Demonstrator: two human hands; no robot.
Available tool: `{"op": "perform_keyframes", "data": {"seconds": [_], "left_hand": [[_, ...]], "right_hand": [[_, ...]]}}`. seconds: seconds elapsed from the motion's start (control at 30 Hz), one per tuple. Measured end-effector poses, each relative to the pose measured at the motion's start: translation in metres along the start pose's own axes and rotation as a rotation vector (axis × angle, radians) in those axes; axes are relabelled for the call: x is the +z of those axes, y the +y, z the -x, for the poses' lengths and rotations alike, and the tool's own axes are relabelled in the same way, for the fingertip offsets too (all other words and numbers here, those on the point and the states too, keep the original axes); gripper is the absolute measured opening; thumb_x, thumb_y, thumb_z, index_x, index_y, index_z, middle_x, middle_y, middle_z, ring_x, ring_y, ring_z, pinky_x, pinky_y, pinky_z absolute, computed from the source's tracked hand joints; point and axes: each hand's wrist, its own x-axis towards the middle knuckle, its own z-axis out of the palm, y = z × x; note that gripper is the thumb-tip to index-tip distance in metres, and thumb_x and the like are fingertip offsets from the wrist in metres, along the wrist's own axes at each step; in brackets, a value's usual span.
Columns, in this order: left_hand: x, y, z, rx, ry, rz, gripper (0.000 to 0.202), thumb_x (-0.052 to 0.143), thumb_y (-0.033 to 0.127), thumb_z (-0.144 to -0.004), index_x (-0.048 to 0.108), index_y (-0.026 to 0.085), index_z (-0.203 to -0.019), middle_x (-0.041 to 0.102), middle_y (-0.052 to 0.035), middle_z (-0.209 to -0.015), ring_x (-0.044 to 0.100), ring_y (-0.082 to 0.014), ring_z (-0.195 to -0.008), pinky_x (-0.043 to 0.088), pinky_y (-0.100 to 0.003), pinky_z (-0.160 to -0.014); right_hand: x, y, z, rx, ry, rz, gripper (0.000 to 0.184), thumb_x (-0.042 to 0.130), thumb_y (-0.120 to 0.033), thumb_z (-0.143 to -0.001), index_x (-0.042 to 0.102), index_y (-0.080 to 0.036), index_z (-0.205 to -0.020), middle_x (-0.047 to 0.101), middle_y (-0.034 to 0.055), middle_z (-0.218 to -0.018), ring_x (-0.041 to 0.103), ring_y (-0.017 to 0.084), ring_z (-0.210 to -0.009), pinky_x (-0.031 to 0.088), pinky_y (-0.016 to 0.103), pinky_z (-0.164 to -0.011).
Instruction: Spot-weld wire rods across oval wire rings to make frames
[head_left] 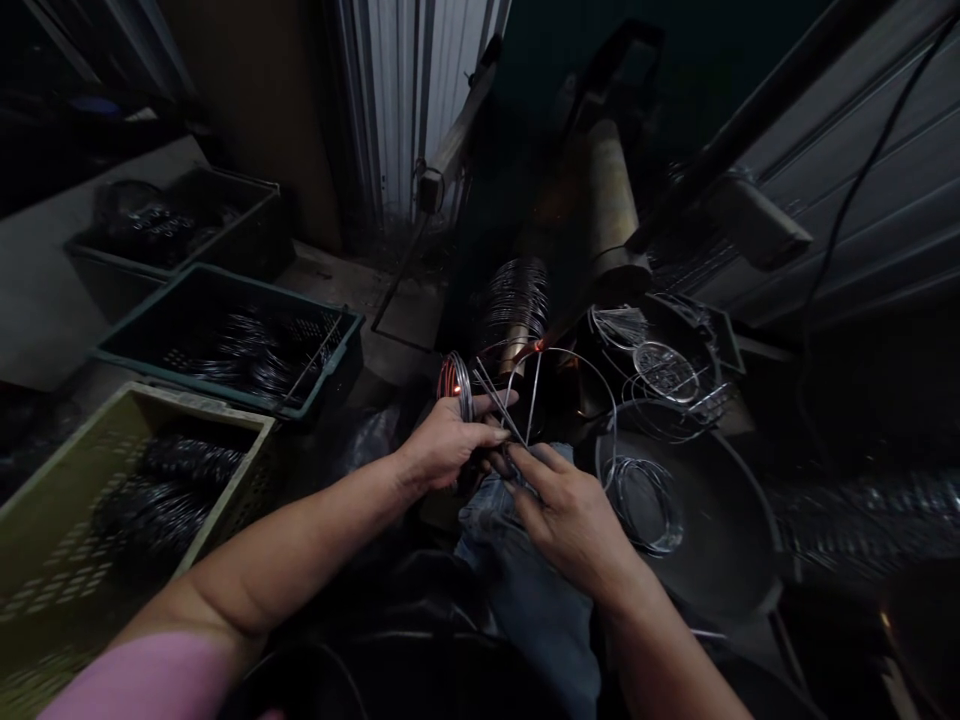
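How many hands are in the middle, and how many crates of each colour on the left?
Bare left hand and bare right hand: 2
Yellow perforated plastic crate: 1
Green rectangular plastic crate: 1
Dark grey rectangular crate: 1
Total: 5

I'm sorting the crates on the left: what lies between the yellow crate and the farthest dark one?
The green crate lies between the yellow crate and the dark crate, in the head view.

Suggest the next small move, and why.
Perhaps steady the thin rods with the right hand: they slant up from where it meets the left hand, and an orange glow, likely hot, shows close beyond, at the top of the wire hoop.
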Motion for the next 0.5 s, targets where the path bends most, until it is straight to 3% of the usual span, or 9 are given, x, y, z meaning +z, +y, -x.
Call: {"op": "perform_keyframes", "data": {"seconds": [0.1,0.17,0.3,0.4,0.5], "left_hand": [[-0.005,-0.002,0.001,0.002,-0.019,-0.015,0.056,0.062,0.008,-0.063,0.054,0.011,-0.118,0.052,0.0045,-0.054,0.053,-0.0089,-0.041,0.038,-0.020,-0.041],[-0.012,-0.003,0.004,0.024,-0.030,-0.036,0.054,0.061,0.008,-0.064,0.054,0.012,-0.117,0.052,0.0041,-0.054,0.055,-0.0103,-0.042,0.039,-0.020,-0.041],[-0.028,-0.007,0.015,0.036,0.020,-0.082,0.050,0.062,0.010,-0.065,0.057,0.014,-0.115,0.053,0.0030,-0.059,0.056,-0.0094,-0.045,0.038,-0.019,-0.042],[-0.040,-0.008,0.026,0.029,0.063,-0.120,0.049,0.063,0.011,-0.065,0.058,0.015,-0.113,0.051,0.0040,-0.059,0.056,-0.0085,-0.045,0.036,-0.018,-0.042],[-0.049,-0.009,0.036,0.035,0.080,-0.146,0.050,0.064,0.013,-0.065,0.058,0.016,-0.115,0.050,0.0044,-0.059,0.057,-0.0093,-0.046,0.034,-0.018,-0.041]], "right_hand": [[0.001,0.002,0.009,-0.100,0.159,-0.019,0.029,0.046,-0.021,-0.083,0.056,-0.014,-0.109,0.061,0.0092,-0.090,0.059,0.019,-0.078,0.047,0.030,-0.069],[-0.004,-0.001,0.018,-0.166,0.199,0.013,0.037,0.051,-0.026,-0.081,0.053,-0.013,-0.115,0.061,0.0107,-0.093,0.056,0.023,-0.087,0.044,0.038,-0.077],[-0.011,-0.007,0.034,-0.160,0.054,0.096,0.051,0.050,-0.025,-0.080,0.041,-0.011,-0.129,0.058,0.0135,-0.107,0.047,0.027,-0.106,0.033,0.045,-0.088],[-0.005,-0.004,0.039,-0.131,0.000,0.147,0.044,0.046,-0.017,-0.081,0.047,-0.014,-0.124,0.060,0.0109,-0.106,0.046,0.026,-0.108,0.027,0.045,-0.091],[0.003,0.002,0.039,-0.135,-0.052,0.214,0.040,0.051,-0.018,-0.080,0.051,-0.015,-0.120,0.061,0.0089,-0.102,0.049,0.024,-0.103,0.026,0.044,-0.090]]}}
